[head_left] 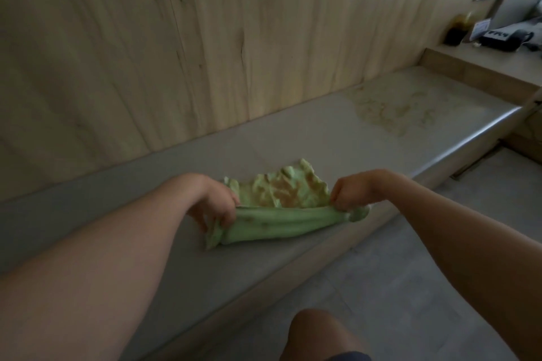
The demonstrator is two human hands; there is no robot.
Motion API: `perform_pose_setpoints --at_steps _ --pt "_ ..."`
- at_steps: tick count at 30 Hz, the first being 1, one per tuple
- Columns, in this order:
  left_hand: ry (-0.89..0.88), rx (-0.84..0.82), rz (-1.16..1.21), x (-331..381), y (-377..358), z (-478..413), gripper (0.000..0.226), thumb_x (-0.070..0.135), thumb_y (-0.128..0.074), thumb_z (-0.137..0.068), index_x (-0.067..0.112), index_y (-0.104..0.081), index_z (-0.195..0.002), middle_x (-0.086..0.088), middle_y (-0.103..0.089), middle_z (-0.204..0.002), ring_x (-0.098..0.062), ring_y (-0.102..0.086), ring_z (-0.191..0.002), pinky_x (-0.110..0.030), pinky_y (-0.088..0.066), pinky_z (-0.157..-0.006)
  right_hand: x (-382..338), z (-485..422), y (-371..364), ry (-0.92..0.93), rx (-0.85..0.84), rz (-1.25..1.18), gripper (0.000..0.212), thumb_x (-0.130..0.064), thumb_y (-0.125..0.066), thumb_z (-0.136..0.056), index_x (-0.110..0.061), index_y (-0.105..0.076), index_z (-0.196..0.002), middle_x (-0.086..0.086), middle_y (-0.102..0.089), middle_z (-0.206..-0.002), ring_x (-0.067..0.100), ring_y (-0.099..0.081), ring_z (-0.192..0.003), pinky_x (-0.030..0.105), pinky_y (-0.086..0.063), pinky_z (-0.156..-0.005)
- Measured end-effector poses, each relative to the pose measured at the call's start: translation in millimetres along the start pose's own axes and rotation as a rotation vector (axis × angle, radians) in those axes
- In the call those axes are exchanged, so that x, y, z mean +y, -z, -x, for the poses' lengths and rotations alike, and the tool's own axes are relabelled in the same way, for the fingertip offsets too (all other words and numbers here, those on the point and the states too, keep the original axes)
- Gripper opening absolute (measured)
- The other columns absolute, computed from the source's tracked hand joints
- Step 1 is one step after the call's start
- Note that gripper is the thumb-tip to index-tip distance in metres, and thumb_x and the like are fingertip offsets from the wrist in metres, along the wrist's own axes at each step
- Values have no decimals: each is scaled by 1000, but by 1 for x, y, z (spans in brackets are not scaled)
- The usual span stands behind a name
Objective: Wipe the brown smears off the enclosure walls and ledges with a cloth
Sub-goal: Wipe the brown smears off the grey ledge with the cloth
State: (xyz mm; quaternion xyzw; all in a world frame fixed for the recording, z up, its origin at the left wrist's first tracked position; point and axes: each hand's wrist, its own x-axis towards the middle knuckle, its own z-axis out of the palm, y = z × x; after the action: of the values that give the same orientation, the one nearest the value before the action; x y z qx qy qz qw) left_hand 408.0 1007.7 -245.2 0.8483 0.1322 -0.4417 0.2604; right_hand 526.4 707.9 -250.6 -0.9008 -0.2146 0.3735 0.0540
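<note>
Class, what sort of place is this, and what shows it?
Probably an office or reception area: a wood-panelled wall, a long grey ledge, and what looks like a desk phone on a counter.

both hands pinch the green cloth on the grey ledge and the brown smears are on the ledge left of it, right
Not quite. In the head view the brown smears lie on the grey ledge right of the green cloth, not left. The left hand and right hand do pinch it.
</note>
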Motion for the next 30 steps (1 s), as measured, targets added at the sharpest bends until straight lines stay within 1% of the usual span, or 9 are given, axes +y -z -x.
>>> perform_pose_setpoints --at_steps 3,6,8,10,13,16,21,26,30 --pt "-28 127 152 -1 9 1 38 5 -55 -78 4 -64 -115 -18 -63 -103 -29 -67 -90 -44 -64 -75 -6 2 11 12 79 -182 16 -27 -56 -64 -11 -57 -65 3 -54 -63 17 -46 -63 27 -37 -58" --pt "-19 409 143 6 24 -3 38 7 -52 -92 0 -59 -128 -20 -71 -111 -31 -72 -94 -46 -63 -84 -14 -21 27 42 378 -235 19 -22 -59 -94 -11 -72 -102 12 -67 -101 21 -57 -88 30 -44 -76" --pt "113 567 -88 6 27 -9 66 19 -62 -92 6 -33 -150 -22 -54 -139 -38 -62 -119 -42 -56 -91 -25 -33 24 1 586 -123 39 -29 -61 -97 -18 -59 -135 15 -57 -131 32 -54 -117 37 -45 -98" --pt "122 728 -328 1 22 -14 69 23 -64 -89 18 -28 -147 -15 -34 -150 -40 -42 -136 -48 -45 -104 -38 -38 10 -46 737 -79 43 -32 -60 -97 -17 -53 -136 17 -50 -135 40 -47 -126 44 -43 -104" --pt "-197 705 -430 -7 9 -35 40 11 -57 -86 26 -51 -124 -5 -45 -131 -30 -47 -126 -40 -45 -102 -61 -47 -19 -48 657 -160 35 -32 -53 -97 -8 -56 -122 21 -57 -128 41 -56 -120 42 -47 -96" --pt "-209 475 -459 -3 -5 -42 34 7 -56 -86 29 -65 -110 0 -61 -126 -23 -59 -115 -27 -48 -95 -84 -56 -56 -109 556 -174 60 -49 -46 -99 -8 -44 -143 24 -43 -147 42 -40 -137 46 -34 -113" --pt "-204 171 73 10 -8 -31 48 -12 -34 -90 15 -74 -85 -5 -75 -92 -13 -72 -82 -28 -57 -68 -93 -68 -57 -213 590 -63 77 -58 -28 -104 -4 -26 -159 24 -20 -165 41 -15 -154 54 -7 -126" --pt "-130 623 5 3 12 -29 31 -3 -49 -86 12 -75 -80 -14 -77 -91 -29 -71 -87 -32 -55 -74 -140 -67 -110 -88 591 -98 90 -65 -15 -102 -1 -1 -163 25 8 -170 42 12 -157 51 11 -127" --pt "15 838 -115 -10 7 -30 21 11 -55 -90 8 -75 -96 -18 -74 -110 -35 -69 -104 -34 -53 -85 -168 -52 -158 130 615 -73 92 -71 -15 -99 -7 -7 -165 22 3 -171 39 10 -158 49 11 -127"
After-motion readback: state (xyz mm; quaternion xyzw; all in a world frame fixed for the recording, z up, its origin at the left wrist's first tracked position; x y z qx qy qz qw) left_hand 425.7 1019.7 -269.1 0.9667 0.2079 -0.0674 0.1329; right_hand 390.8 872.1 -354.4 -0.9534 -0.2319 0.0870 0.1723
